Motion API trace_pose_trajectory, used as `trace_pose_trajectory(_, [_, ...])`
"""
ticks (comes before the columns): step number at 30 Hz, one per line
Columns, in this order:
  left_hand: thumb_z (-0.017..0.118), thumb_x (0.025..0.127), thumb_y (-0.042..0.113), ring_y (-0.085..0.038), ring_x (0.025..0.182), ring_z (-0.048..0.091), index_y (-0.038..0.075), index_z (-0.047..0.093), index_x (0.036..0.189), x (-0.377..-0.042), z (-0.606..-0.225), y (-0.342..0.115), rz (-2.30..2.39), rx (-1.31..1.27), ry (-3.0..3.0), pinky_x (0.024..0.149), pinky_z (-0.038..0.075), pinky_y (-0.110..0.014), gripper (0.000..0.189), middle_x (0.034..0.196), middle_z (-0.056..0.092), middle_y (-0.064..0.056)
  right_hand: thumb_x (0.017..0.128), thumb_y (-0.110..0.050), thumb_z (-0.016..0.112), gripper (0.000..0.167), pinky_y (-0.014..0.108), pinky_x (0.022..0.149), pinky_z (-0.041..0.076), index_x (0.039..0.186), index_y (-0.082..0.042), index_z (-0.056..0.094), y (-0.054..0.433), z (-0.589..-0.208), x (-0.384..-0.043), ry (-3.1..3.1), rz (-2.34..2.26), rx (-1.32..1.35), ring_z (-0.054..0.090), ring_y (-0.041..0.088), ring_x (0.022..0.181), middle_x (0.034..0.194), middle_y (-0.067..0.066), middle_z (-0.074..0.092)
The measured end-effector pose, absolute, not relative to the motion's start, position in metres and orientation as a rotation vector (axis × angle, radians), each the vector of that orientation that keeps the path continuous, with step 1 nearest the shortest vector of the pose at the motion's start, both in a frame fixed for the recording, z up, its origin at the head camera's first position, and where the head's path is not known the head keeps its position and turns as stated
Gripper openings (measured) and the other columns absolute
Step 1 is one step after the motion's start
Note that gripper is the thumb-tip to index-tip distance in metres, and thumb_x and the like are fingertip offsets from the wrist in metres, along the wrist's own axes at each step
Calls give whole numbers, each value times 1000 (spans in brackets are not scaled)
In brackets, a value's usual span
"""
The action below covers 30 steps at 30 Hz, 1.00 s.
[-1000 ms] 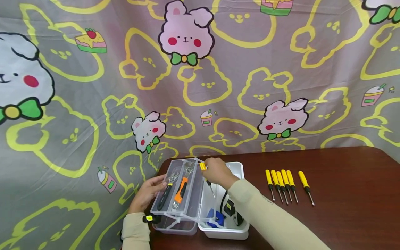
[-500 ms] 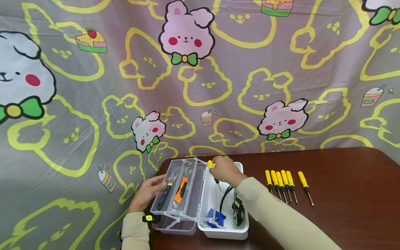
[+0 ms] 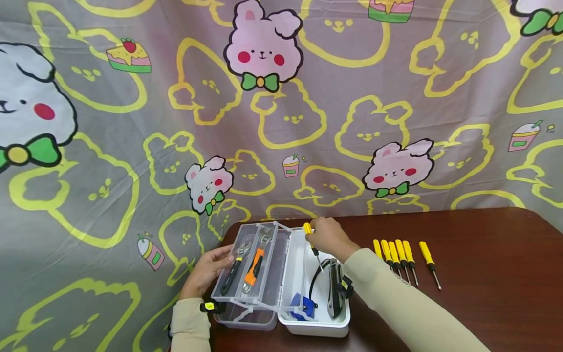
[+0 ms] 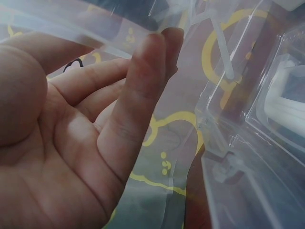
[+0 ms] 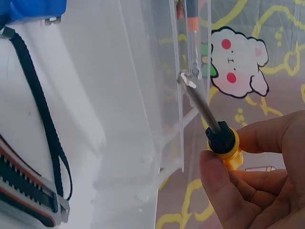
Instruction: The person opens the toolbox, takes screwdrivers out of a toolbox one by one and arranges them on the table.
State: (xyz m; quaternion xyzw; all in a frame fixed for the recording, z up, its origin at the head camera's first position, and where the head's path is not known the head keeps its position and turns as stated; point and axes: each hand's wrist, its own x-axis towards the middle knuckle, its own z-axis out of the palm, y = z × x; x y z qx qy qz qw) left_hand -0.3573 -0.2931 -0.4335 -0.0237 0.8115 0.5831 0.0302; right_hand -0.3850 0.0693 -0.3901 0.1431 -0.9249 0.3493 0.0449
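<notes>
My left hand [image 3: 206, 269] holds the left edge of the toolbox's clear raised tray [image 3: 273, 266], thumb at the rim; in the left wrist view its fingers [image 4: 143, 86] reach under the plastic. In the tray lie a black-handled adjustable wrench [image 3: 231, 277] and an orange-handled adjustable wrench [image 3: 255, 268]. Over the far part of the white toolbox base [image 3: 314, 332], my right hand [image 3: 331, 238] pinches a screwdriver [image 3: 309, 231] by its yellow handle, shaft slanting down. The right wrist view shows thumb and fingers around the handle near its black collar [image 5: 222, 138].
Inside the base are a blue tape measure [image 3: 303, 307] with a black strap [image 5: 40, 105] and a grey-and-black utility knife [image 3: 335, 296]. Several yellow-handled screwdrivers [image 3: 398, 252] lie in a row on the brown table [image 3: 492, 254], one [image 3: 426, 254] apart at right. A patterned cloth [image 3: 343, 122] hangs behind.
My right hand has moved to the right with the screwdriver, from near the tray to farther over the white base, uncovering more of the utility knife. The left hand stays on the tray.
</notes>
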Motion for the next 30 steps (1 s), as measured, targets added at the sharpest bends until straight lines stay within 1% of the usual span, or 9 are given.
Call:
trace_pose_trajectory(3, [72, 89, 27, -26, 98, 63, 3, 57, 136, -358, -434, -293, 1800, -72, 2497, 80, 52, -39, 55, 122, 62, -15, 87, -19, 68, 14, 30, 53, 44, 80, -6, 68, 75, -390, -386, -2839, 1104, 407, 53, 18, 55, 69, 3, 57])
trace_pose_trajectory(10, [71, 90, 25, -26, 98, 63, 3, 57, 135, -357, -433, -294, 1813, -71, 2482, 80, 53, -39, 53, 122, 62, -15, 87, -18, 69, 14, 29, 50, 43, 83, -5, 67, 87, -390, -386, -2840, 1168, 382, 52, 18, 54, 67, 4, 55])
trace_pose_trajectory(15, [71, 90, 25, -26, 98, 63, 3, 57, 135, -357, -434, -294, 1813, -73, 2480, 80, 53, -39, 52, 122, 62, -15, 88, -18, 68, 17, 28, 48, 40, 78, -6, 63, 97, -391, -386, -2860, 1186, 352, 47, 18, 49, 61, 4, 47])
trace_pose_trajectory(18, [72, 90, 25, -26, 97, 63, 3, 57, 135, -357, -434, -295, 1814, -70, 2479, 80, 53, -39, 52, 121, 63, -15, 88, -18, 68, 15, 29, 49, 40, 82, -5, 64, 104, -392, -387, -2871, 1175, 347, 47, 18, 49, 61, 4, 45])
trace_pose_trajectory(20, [72, 89, 25, -26, 97, 63, 4, 57, 135, -357, -434, -295, 1813, -66, 2477, 79, 53, -39, 53, 121, 63, -15, 88, -18, 68, 16, 30, 51, 42, 92, -2, 66, 108, -392, -387, -2876, 1150, 348, 49, 19, 53, 65, 5, 49])
trace_pose_trajectory(23, [72, 90, 26, -26, 97, 63, 4, 57, 135, -357, -434, -295, 1810, -57, 2474, 80, 53, -39, 53, 121, 62, -15, 88, -18, 67, 23, 30, 53, 44, 102, 1, 66, 114, -393, -388, -2884, 1106, 346, 52, 20, 58, 71, 6, 53])
trace_pose_trajectory(30, [72, 89, 27, -26, 97, 63, 4, 56, 136, -357, -432, -294, 1808, -61, 2458, 80, 53, -38, 54, 122, 62, -15, 88, -19, 68, 23, 29, 51, 42, 100, 1, 65, 128, -398, -392, -2914, 1072, 309, 51, 21, 56, 69, 8, 52])
